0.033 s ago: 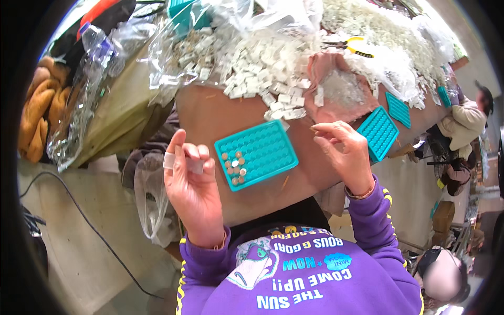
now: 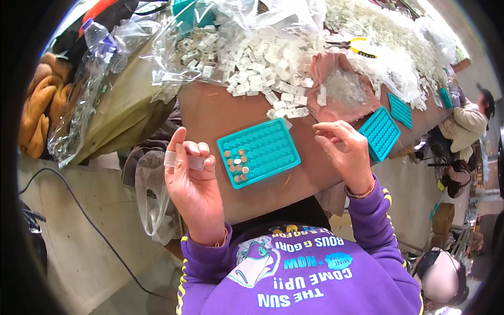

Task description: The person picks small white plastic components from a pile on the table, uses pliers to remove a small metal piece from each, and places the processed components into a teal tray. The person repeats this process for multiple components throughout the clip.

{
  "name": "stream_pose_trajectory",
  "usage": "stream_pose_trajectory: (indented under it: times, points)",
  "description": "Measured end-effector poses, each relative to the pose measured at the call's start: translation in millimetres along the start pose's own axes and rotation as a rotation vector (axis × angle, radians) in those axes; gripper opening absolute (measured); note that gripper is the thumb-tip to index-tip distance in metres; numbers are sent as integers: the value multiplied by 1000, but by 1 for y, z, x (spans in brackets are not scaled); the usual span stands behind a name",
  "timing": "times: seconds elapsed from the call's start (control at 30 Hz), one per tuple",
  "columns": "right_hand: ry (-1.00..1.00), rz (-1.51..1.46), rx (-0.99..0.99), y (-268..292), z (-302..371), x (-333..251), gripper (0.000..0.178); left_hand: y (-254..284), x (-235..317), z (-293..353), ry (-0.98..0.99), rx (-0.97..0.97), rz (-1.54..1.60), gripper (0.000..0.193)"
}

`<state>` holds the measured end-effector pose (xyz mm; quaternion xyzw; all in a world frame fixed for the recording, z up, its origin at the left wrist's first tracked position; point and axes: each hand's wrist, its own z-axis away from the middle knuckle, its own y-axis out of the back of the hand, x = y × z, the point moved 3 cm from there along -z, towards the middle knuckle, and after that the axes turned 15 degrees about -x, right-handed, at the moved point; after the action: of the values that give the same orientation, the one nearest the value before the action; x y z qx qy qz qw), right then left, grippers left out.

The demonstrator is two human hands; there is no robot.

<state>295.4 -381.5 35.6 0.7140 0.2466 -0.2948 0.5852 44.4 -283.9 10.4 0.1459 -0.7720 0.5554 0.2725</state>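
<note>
Raised left of the tray, my left hand (image 2: 197, 191) has its fingers curled around a small translucent rectangular plastic piece (image 2: 195, 162). The piece lies across the fingers. My right hand (image 2: 347, 157) hovers to the right of the tray, thumb and fingertips pinched together. Whatever those fingertips hold, if anything, is too small to make out. Between the hands, a teal tray (image 2: 268, 157) with rows of small hollows rests on the brown tabletop. Several small round discs (image 2: 233, 167), mostly brownish with a few whitish, sit at its left end.
Behind the tray spreads a heap of small white plastic pieces (image 2: 257, 76). A pink cloth (image 2: 325, 107) bears clear bits; yellow-handled pliers (image 2: 362, 48) lie beyond. More teal trays (image 2: 379, 134) are at the right. A plastic bag (image 2: 152, 194) hangs at the left edge. Other people sit at the right.
The view has shifted very slightly. Both hands keep nearly the same pose and place.
</note>
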Motion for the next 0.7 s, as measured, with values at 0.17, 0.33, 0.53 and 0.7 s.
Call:
stream_pose_trajectory:
  times: [0.17, 0.33, 0.53, 0.7]
  points:
    - [64, 77, -16, -8, -8, -9, 19, 6, 10, -5, -80, -1, -104, 31]
    - [222, 157, -25, -23, -9, -17, 16, 7, 4, -3, -39, 36, -85, 30]
    - [167, 110, 11, -17, -4, -11, 14, -5, 0, -10, -29, 107, -140, 30]
    - [129, 110, -14, -8, -2, 0, 15, -40, -14, -16, -13, 32, -185, 26]
